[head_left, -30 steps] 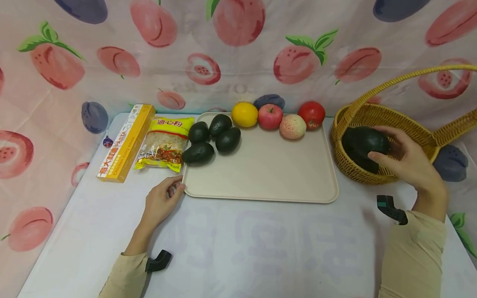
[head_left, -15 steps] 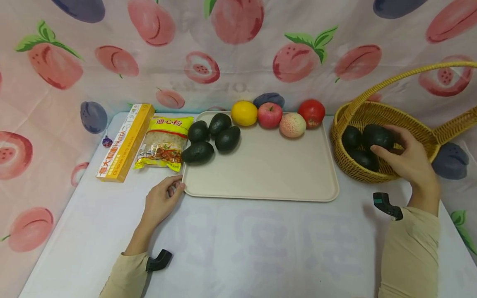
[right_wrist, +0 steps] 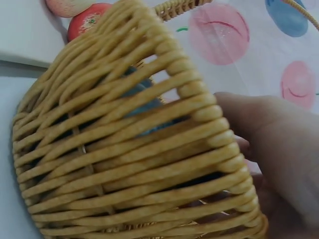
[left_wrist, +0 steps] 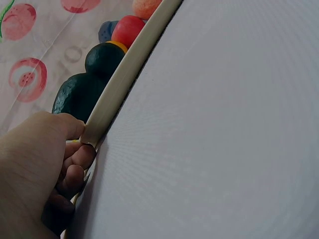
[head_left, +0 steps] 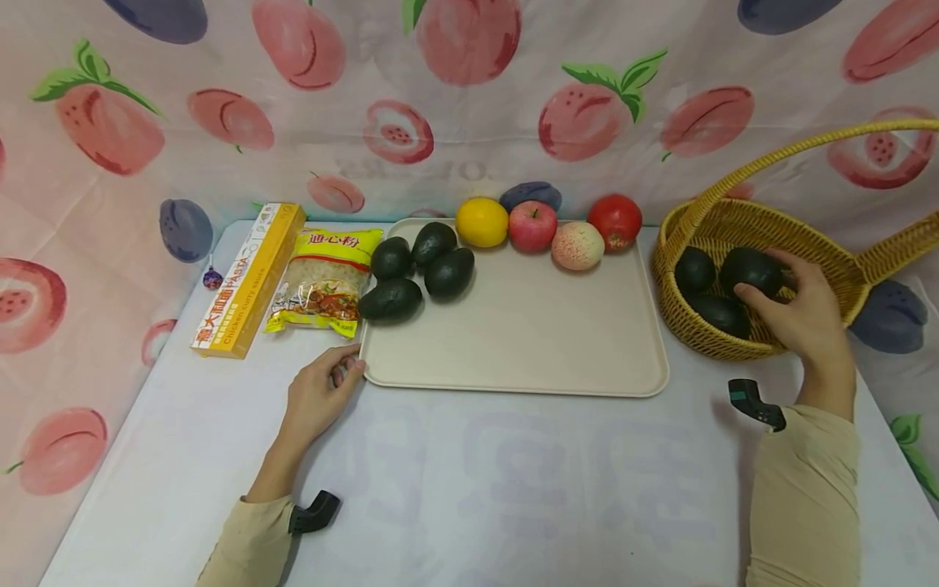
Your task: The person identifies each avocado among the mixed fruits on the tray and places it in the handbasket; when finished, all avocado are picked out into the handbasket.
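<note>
Shifted since earlier frame: R hand [head_left: 804, 308] w/ held avocado [head_left: 748, 271], now farther right inside basket [head_left: 669, 314]. Tray [head_left: 543, 326], pinched at left edge by L hand [head_left: 319, 393], prob. for steadiness; basket, just beside tray's right edge, prob. for easy R reach; two more avocados [head_left: 720, 316], at basket's left; held avocado, gripped btwn R thumb & fingers from right side, prob. due to those two opposite.

The left hand [head_left: 319, 391] is held with its thumb [left_wrist: 72, 125] above the curled fingers [left_wrist: 82, 157], the left forearm [head_left: 253, 522] slanted behind them. The right hand [head_left: 805, 314] is curled in a pinch, its fingers opposite the thumb, the right forearm [head_left: 807, 493] behind.
</note>
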Demonstrator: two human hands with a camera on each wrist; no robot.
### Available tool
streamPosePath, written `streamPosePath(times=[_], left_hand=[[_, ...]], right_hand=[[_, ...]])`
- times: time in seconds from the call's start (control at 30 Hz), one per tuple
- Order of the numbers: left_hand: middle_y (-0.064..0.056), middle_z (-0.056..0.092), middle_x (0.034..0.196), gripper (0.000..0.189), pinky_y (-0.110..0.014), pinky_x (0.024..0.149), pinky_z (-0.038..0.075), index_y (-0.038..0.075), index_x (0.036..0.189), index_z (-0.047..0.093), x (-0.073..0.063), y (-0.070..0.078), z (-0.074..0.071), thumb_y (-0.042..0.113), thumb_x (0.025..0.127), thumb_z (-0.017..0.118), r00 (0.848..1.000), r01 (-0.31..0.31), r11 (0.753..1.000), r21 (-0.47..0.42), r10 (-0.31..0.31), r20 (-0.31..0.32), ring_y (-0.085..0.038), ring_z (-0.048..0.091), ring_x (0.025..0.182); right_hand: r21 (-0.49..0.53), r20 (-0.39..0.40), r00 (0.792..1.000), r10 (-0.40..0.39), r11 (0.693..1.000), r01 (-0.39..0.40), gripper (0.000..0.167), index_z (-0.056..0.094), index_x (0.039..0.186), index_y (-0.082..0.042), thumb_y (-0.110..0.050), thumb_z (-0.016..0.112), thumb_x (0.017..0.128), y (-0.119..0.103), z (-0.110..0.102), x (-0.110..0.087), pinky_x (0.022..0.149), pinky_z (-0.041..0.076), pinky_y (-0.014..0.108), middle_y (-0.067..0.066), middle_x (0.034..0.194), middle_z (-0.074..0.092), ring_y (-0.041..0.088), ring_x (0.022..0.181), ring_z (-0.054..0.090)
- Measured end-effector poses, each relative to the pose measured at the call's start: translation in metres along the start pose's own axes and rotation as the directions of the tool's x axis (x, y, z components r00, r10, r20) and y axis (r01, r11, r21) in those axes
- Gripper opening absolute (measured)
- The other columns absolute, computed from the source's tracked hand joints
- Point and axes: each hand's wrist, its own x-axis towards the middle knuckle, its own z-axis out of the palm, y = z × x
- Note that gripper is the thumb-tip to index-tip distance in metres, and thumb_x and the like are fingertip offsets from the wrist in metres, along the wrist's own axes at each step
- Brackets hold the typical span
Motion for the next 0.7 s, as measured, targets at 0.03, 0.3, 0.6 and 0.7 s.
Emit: streamPosePath(times=[0.03,0.3,0.6,0.7], left_hand=[[0.001,0.058,0.084,0.033,-0.024,0.057,0.034,0.013,0.119,0.064,0.000,0.000,0.000,0.033,0.093,0.059,1.000,-0.001,1.000,0.001,0.001,0.000,-0.011,0.047,0.068],[0.002,0.058,0.083,0.033,-0.024,0.057,0.034,0.014,0.120,0.064,0.000,0.000,0.000,0.032,0.092,0.059,1.000,0.003,1.000,0.000,-0.003,0.004,-0.012,0.047,0.068],[0.001,0.058,0.083,0.034,-0.025,0.057,0.034,0.014,0.121,0.063,0.001,0.000,-0.001,0.033,0.093,0.059,1.000,-0.003,1.000,0.002,0.003,0.008,-0.013,0.047,0.068],[0.001,0.058,0.083,0.035,-0.025,0.057,0.034,0.014,0.121,0.063,0.000,0.000,-0.001,0.034,0.093,0.058,1.000,0.002,1.000,-0.001,-0.002,0.012,-0.013,0.047,0.069]], right_hand=[[-0.005,-0.001,1.000,0.001,1.000,-0.001,0.077,0.019,0.152,-0.021,-0.044,0.057,0.089,0.000,0.000,0.000,0.099,0.027,0.068,0.026,0.151,0.019,0.050,0.133,0.026],[-0.086,0.034,0.999,0.011,0.996,-0.008,0.079,0.017,0.151,-0.014,-0.048,0.054,0.090,0.005,0.000,0.003,0.098,0.023,0.070,0.030,0.151,0.021,0.054,0.133,0.023],[-0.125,0.129,0.992,0.015,0.992,0.001,0.082,0.013,0.152,-0.010,-0.051,0.050,0.091,0.007,-0.001,0.009,0.095,0.024,0.071,0.038,0.144,0.025,0.058,0.127,0.027],[-0.127,0.149,0.989,0.022,0.992,-0.003,0.082,0.012,0.151,-0.008,-0.051,0.048,0.092,0.007,-0.001,0.011,0.095,0.025,0.071,0.039,0.144,0.025,0.058,0.127,0.027]])
